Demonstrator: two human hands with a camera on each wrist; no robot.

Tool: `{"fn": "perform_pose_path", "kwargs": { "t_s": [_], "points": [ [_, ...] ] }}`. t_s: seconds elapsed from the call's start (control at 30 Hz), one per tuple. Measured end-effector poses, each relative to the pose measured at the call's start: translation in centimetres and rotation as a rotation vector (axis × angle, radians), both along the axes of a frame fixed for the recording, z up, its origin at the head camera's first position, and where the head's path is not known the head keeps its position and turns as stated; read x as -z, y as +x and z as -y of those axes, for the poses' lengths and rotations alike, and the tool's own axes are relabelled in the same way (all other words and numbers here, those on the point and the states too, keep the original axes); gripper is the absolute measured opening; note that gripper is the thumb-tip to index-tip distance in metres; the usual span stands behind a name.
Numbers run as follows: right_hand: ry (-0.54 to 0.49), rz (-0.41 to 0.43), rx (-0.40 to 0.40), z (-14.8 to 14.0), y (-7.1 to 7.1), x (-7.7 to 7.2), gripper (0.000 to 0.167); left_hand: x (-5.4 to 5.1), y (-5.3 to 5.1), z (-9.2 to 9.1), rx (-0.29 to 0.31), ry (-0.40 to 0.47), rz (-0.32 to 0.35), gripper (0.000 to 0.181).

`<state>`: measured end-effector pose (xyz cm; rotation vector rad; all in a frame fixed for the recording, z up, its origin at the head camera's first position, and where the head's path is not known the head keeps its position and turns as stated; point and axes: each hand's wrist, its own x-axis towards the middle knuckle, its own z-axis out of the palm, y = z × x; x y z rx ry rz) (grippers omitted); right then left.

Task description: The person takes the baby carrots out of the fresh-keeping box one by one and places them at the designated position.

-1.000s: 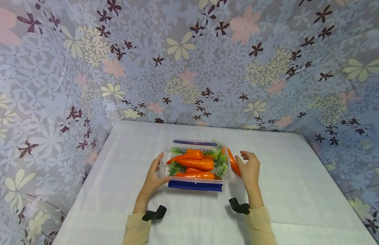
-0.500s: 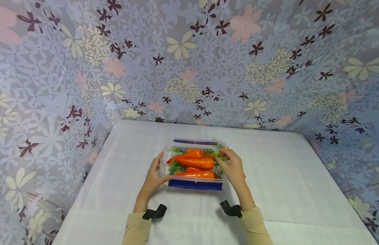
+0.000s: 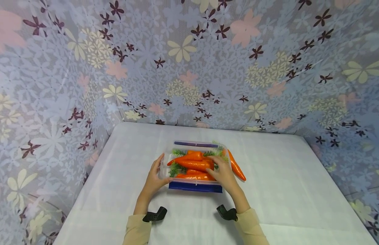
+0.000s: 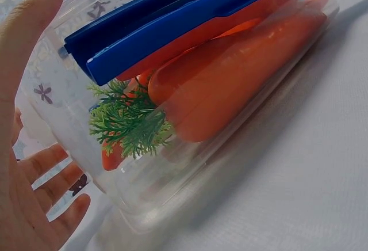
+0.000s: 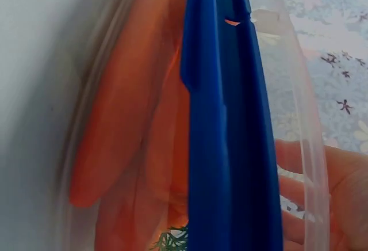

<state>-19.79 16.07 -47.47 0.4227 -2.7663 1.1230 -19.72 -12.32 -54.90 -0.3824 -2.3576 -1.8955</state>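
Observation:
A clear plastic container [image 3: 197, 182] with blue clip flaps stands on the table, holding several orange carrots [image 3: 197, 165] with green tops. My left hand [image 3: 153, 180] rests at its left end, thumb on the front rim and fingers along the end wall. In the left wrist view the fingers [image 4: 60, 185] are spread beside that wall. My right hand [image 3: 224, 172] reaches over the right side into the container, thumb and forefinger spread about the thick end of the top carrot. Through the wall in the right wrist view, the right fingers [image 5: 292, 190] look fairly straight; contact with the carrot cannot be made out.
Another carrot [image 3: 236, 168] lies on the table, just right of the container. White cloth [image 3: 299, 190] covers the table. Floral fabric [image 3: 189, 68] rises behind and at both sides. Each wrist bears a black camera mount [image 3: 227, 213].
My right hand has moved left from beside the loose carrot, over the container's right side and onto the carrots inside. The left hand and container have stayed in place.

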Motion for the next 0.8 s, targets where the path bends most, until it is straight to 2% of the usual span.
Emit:
{"fn": "perform_pose_path", "kwargs": {
  "t_s": [0.1, 0.17, 0.33, 0.4, 0.47, 0.63, 0.8],
  "points": [
    [0.037, 0.014, -0.001, 0.0, 0.1, 0.2, 0.049, -0.1, 0.2, -0.2, -0.003, -0.01, 0.009, 0.1],
    [0.07, 0.021, 0.012, 0.0, 0.1, 0.3, 0.05, -0.5, 0.4, -0.3, 0.0, -0.01, 0.01, 0.099],
    [0.172, 0.022, 0.051, 0.2, 0.1, 0.3, 0.054, -2.9, 1.4, -0.5, 0.029, 0.01, -0.013, 0.099],
    [0.203, 0.023, 0.068, 0.3, 0.2, 0.3, 0.056, -3.5, 1.7, -0.5, 0.031, 0.004, -0.024, 0.099],
    [0.228, 0.032, 0.085, 0.4, 0.2, 0.3, 0.058, -2.9, 1.4, -0.5, 0.025, -0.007, -0.015, 0.099],
    [0.275, 0.045, 0.106, 0.7, 0.2, 0.2, 0.057, -0.6, 0.4, -0.3, 0.004, -0.039, -0.005, 0.099],
    [0.276, 0.034, 0.118, 0.9, 0.1, 0.2, 0.052, -0.3, 0.3, -0.1, 0.004, -0.026, -0.02, 0.1]
  ]
}}
